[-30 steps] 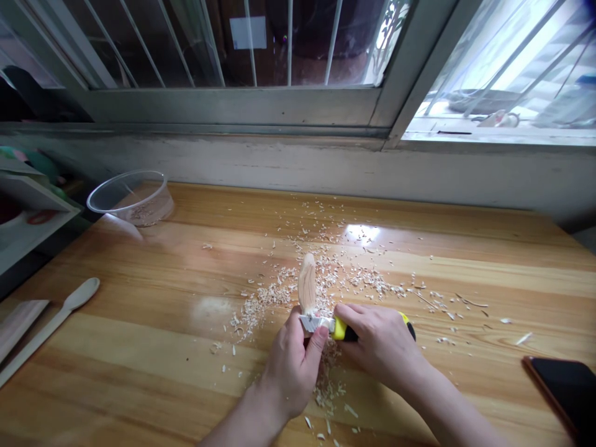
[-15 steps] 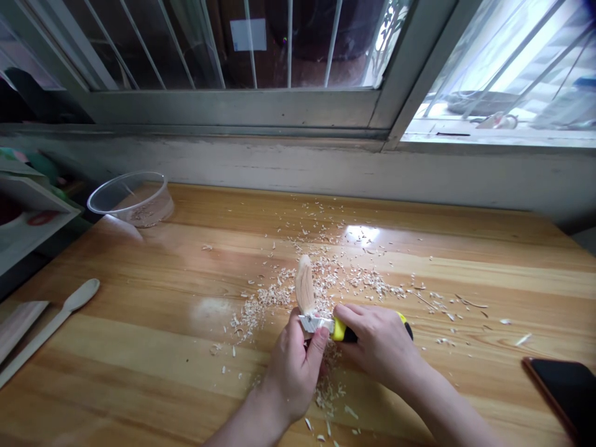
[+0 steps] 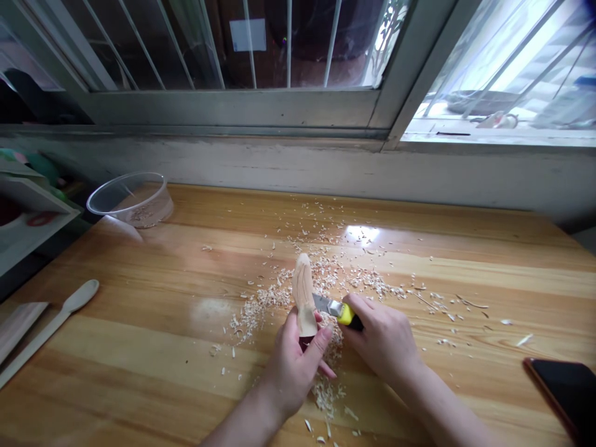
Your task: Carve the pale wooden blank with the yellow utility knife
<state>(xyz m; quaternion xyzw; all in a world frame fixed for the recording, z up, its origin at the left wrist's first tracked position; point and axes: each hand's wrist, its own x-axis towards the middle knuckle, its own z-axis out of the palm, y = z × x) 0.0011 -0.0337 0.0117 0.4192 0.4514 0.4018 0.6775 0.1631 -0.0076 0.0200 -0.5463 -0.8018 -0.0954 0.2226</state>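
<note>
My left hand (image 3: 298, 363) is closed around the lower end of a carved piece of wood (image 3: 303, 288), whose rounded tip points away from me. In my right hand (image 3: 384, 332) is a yellow and black utility knife (image 3: 345, 313). Its blade (image 3: 320, 302) lies at the wood's right side; whether it touches cannot be made out. Pale wood shavings (image 3: 265, 304) are scattered on the table under and beyond both hands.
A clear plastic bowl (image 3: 161, 208) with some shavings stands at the back left. A wooden spoon (image 3: 56, 323) and a flat wooden piece (image 3: 21, 326) lie on the left. A phone (image 3: 565, 394) rests at the right edge. A wall and window frame (image 3: 233, 108) border the table's back.
The knife blade has moved from across the wood's lower part to its right side, slightly farther forward. My right hand shifted with it. The wood has turned a little in my left hand.
</note>
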